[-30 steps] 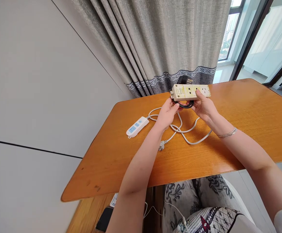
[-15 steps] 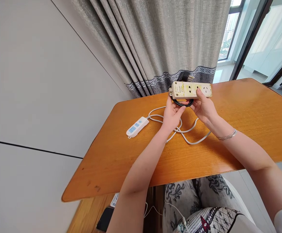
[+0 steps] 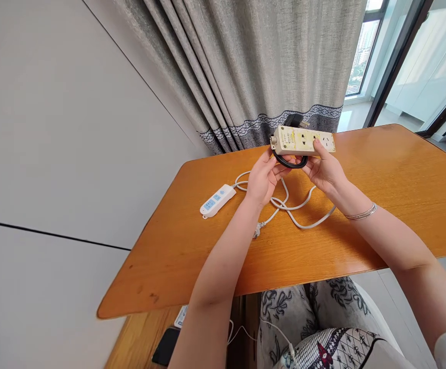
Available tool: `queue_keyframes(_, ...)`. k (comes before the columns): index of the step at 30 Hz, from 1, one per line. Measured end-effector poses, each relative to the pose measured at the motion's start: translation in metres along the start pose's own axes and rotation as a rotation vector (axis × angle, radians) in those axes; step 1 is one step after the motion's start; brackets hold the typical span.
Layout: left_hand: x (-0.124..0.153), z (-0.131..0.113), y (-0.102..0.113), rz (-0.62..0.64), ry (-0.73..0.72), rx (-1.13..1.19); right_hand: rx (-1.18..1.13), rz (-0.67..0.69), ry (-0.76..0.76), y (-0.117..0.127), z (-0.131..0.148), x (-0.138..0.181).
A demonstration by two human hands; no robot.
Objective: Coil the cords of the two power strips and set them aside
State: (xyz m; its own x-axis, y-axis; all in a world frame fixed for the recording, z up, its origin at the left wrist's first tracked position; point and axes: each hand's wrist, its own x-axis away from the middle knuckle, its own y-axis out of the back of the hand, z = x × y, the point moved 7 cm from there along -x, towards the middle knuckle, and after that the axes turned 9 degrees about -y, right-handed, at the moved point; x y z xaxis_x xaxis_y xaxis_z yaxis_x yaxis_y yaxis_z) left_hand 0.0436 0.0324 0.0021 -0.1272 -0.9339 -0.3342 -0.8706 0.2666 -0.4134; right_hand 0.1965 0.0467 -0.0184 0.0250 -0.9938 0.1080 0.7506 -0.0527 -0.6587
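My right hand [image 3: 325, 171] grips an old cream power strip [image 3: 298, 141] above the table, its thumb on the top face and its fingers underneath. The strip has yellowish stains, and a black cable [image 3: 290, 163] loops below it. A black plug [image 3: 294, 121] with metal prongs shows behind its far edge. My left hand [image 3: 261, 179] is beside the cord end of the strip, fingers apart and stretched out near the cable loop; some fingertips are hidden. On the table to the left lies a white power strip [image 3: 218, 201] with blue socket panels.
A white cord [image 3: 303, 226] trails in loops over the wooden table [image 3: 161, 241], and its plug [image 3: 257, 230] lies by my left forearm. A grey curtain [image 3: 272, 61] hangs behind the table. Below the table's left side is a dark phone [image 3: 165, 346].
My left hand has slid left and its thumb has come away from the black cable. The cream strip has tilted slightly. The white cord's plug has come into view.
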Motion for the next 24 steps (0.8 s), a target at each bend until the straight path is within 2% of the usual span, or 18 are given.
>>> queue_keyframes(4,0.000,0.001,0.000,-0.055,0.056,0.033,0.007,0.013,-0.035,-0.002,-0.003,0.001)
queue_keyframes(9,-0.002,0.002,0.006,-0.037,0.091,0.011,-0.004,0.016,-0.056,-0.005,-0.007,0.003)
queue_keyframes(16,-0.006,-0.001,0.018,-0.010,0.113,-0.126,0.023,0.059,-0.004,-0.014,-0.001,0.010)
queue_keyframes(21,-0.011,0.003,0.030,-0.018,0.208,-0.140,0.069,0.089,-0.064,-0.019,-0.004,0.016)
queue_keyframes(24,-0.016,0.005,0.041,-0.029,0.189,-0.171,0.113,0.131,-0.133,-0.020,-0.010,0.017)
